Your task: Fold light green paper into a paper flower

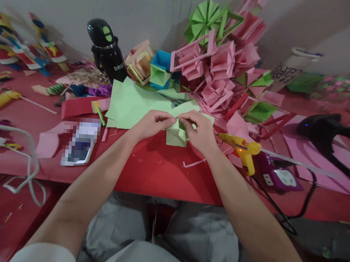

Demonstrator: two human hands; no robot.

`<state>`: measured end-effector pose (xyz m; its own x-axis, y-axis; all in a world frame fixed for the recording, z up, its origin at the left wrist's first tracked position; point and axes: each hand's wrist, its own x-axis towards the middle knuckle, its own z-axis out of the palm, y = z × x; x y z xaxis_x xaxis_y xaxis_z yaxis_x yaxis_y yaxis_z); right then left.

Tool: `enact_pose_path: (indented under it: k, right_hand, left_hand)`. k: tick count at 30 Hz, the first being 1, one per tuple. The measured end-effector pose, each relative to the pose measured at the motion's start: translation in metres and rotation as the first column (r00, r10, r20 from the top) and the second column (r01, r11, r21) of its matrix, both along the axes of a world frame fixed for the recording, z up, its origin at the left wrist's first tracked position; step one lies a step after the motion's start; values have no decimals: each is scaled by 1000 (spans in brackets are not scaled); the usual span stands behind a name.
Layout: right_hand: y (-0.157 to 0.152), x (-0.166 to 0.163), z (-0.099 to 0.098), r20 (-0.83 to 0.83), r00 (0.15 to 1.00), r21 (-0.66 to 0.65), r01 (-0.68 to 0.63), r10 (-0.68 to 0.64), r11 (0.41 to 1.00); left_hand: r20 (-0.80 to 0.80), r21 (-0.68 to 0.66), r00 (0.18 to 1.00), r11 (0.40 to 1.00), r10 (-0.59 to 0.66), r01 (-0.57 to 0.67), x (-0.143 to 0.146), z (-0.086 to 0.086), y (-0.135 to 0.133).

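Note:
Between my two hands is a small folded piece of light green paper [177, 138], held just above the red tabletop. My left hand [156, 123] pinches its upper left edge between thumb and forefinger. On the other side my right hand [196, 128] is closed on the paper's upper right part, the fingers partly hiding the folds. Larger light green sheets [135, 104] lie flat right behind my hands. What looks like dark scissors [179, 102] rests on those sheets, partly covered. Close to my right wrist lies a yellow glue gun [241, 147] with a lit orange light.
Pink paper baskets [223, 62] and a green paper fan [205, 21] are piled at the back. A black bottle [108, 50] stands back left. A phone [81, 144] lies left, a purple power strip [280, 174] right. A thin paper strip [193, 163] lies in front.

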<state>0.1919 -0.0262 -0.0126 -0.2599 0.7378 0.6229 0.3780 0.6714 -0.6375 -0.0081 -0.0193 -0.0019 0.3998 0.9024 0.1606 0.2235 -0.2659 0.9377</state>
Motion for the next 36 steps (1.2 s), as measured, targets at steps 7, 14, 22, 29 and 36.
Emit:
enact_pose_path:
  k: [7,14,22,29,36]
  right_hand:
    - [0,0,-1,-78,995,-103,48,-56,994]
    - [1,1,1,10,1000,-153,26,-24,988]
    - [1,2,3,38,998,-167,-48,55,985]
    - [0,1,4,7,1000,-210,4,-3,978]
    - [2,5,3,59,998,-214,-18,31,977]
  left_hand:
    - [-15,40,1000,999,-16,17,-1,2,0]
    - [-41,52,999,998,21,-19,-3,5,-1]
    - [-48,62,998,998,32,-29,-6,3,1]
    - [-20,121,996,989,84,-81,-8,1,3]
    - [-52,113,996,991,77,-71,-9,7,-1]
